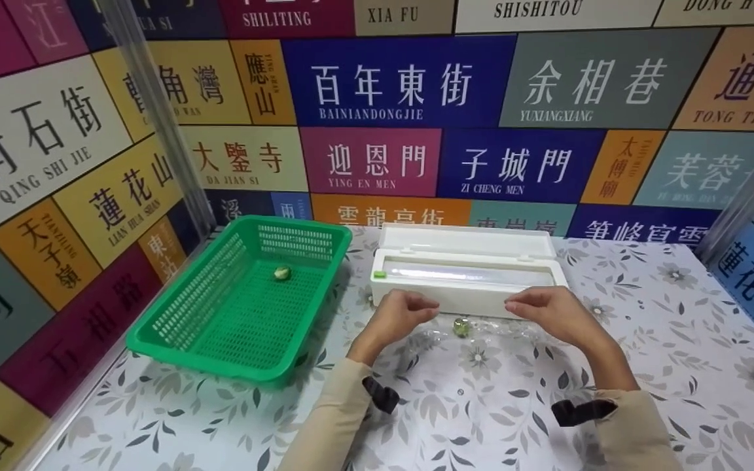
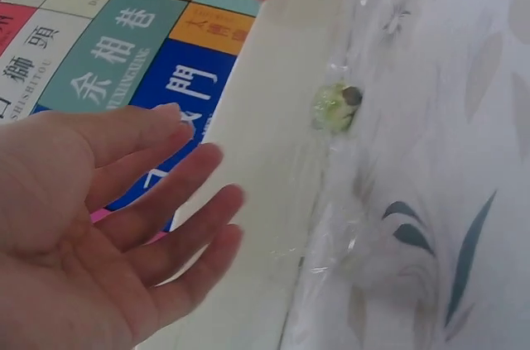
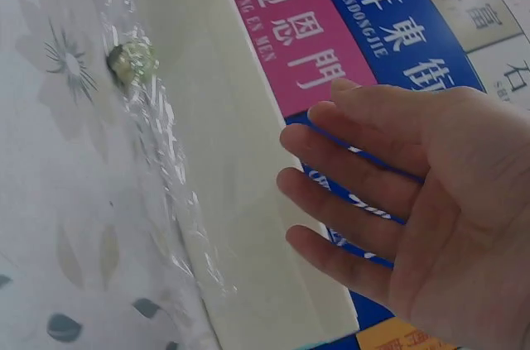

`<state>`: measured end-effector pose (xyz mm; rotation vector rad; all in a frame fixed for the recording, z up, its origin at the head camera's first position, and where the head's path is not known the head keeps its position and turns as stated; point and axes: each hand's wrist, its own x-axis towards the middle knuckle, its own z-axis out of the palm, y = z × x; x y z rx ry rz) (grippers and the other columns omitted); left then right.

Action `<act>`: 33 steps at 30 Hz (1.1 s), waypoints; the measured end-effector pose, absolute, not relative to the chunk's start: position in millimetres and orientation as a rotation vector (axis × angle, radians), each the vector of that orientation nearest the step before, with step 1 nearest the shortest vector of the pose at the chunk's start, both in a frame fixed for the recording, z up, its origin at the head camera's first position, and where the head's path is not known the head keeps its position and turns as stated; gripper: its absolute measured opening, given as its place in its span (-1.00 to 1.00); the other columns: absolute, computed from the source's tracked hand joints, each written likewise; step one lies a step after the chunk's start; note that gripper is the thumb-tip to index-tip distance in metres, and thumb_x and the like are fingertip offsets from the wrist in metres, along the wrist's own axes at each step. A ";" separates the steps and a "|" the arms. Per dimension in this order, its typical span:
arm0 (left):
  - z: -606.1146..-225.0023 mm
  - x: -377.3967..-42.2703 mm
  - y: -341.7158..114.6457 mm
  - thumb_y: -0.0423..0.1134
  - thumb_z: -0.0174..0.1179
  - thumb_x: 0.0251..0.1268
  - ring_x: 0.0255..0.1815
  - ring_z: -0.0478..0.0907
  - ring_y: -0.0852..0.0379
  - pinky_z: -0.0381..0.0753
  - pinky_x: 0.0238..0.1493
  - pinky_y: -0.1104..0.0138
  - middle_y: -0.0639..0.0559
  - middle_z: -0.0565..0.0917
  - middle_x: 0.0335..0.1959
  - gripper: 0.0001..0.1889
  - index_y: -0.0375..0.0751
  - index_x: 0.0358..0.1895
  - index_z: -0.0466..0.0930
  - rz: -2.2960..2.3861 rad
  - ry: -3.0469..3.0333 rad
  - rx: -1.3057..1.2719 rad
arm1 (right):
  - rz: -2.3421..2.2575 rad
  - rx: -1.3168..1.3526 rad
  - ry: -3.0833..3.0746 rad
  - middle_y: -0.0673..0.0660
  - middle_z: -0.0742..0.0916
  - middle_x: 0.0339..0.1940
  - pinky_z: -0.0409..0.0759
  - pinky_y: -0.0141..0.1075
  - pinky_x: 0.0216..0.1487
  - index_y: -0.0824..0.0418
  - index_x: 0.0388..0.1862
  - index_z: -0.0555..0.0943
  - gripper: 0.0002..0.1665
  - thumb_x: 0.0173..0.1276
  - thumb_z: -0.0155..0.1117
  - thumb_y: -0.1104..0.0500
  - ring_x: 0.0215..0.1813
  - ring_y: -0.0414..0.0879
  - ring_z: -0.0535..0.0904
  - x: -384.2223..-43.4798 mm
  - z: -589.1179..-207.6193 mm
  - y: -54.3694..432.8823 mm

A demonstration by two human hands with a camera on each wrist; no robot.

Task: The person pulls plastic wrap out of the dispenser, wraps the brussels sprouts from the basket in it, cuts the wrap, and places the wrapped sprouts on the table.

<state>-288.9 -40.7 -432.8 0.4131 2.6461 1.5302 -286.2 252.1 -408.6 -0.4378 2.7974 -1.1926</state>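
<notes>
Left hand (image 1: 403, 314) and right hand (image 1: 550, 311) are relaxed, their fingers slightly bent, holding nothing visible. Between them, at about four o'clock from the left hand, lies a small green ball (image 1: 461, 327) in clear film (image 1: 493, 326). White dispenser (image 1: 468, 297) stands at twelve o'clock from it. Wrapping seems in hand; the next move probably calls for gripping both film ends.

My 2 sleeves (image 1: 328, 418): cut by the head view's bottom edge. My left hand (image 1: 398, 318): mostly beyond the right wrist view's top edge. Green item (image 1: 461, 327): too small to identify. Clear film (image 3: 166, 139): outline too faint to trace.
</notes>
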 end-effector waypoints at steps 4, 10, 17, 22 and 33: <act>-438.5 -291.2 -30.2 -0.35 0.34 0.27 -0.16 0.75 0.09 0.71 -0.16 0.43 -0.12 0.81 -0.14 -0.81 -0.30 -0.09 0.76 1.546 2.672 0.388 | -1.218 -0.536 2.782 0.27 0.76 0.07 0.69 -0.04 0.10 0.28 0.12 0.68 -0.55 0.45 0.28 -0.01 0.11 0.19 0.69 -288.7 -417.4 236.1; -439.4 -297.2 -16.6 -0.34 0.38 0.22 -0.17 0.75 0.10 0.68 -0.17 0.47 -0.11 0.82 -0.18 -0.82 -0.32 -0.13 0.77 1.394 2.715 0.453 | -1.257 -0.633 2.750 0.30 0.74 0.12 0.66 0.05 0.18 0.33 0.13 0.66 -0.60 0.42 0.31 0.11 0.16 0.23 0.66 -292.1 -434.9 213.8; -442.1 -304.7 -7.6 -0.42 0.38 0.15 -0.29 0.63 0.22 0.53 -0.31 0.55 -0.12 0.82 -0.21 -0.86 -0.29 -0.21 0.80 1.416 2.656 0.452 | -1.233 -0.548 2.758 0.38 0.71 0.15 0.61 0.11 0.25 0.35 0.16 0.63 -0.57 0.37 0.34 0.18 0.22 0.33 0.61 -296.3 -449.5 201.5; -446.7 -308.7 -6.9 -0.48 0.37 0.11 -0.12 0.69 0.17 0.65 -0.10 0.48 -0.10 0.82 -0.18 -0.81 -0.26 -0.19 0.80 1.439 2.639 0.424 | -1.220 -0.532 2.748 0.38 0.72 0.12 0.62 0.10 0.24 0.35 0.15 0.63 -0.57 0.35 0.36 0.20 0.20 0.33 0.62 -298.1 -453.5 200.0; -451.0 -311.9 4.2 -0.53 0.39 0.03 -0.01 0.70 0.04 0.65 0.14 0.37 -0.06 0.81 -0.14 -0.77 -0.24 -0.21 0.80 1.169 2.778 0.622 | -1.180 -0.542 2.726 0.27 0.78 0.02 0.66 -0.02 0.17 0.32 0.12 0.66 -0.57 0.25 0.42 0.28 0.04 0.11 0.70 -298.3 -458.3 197.1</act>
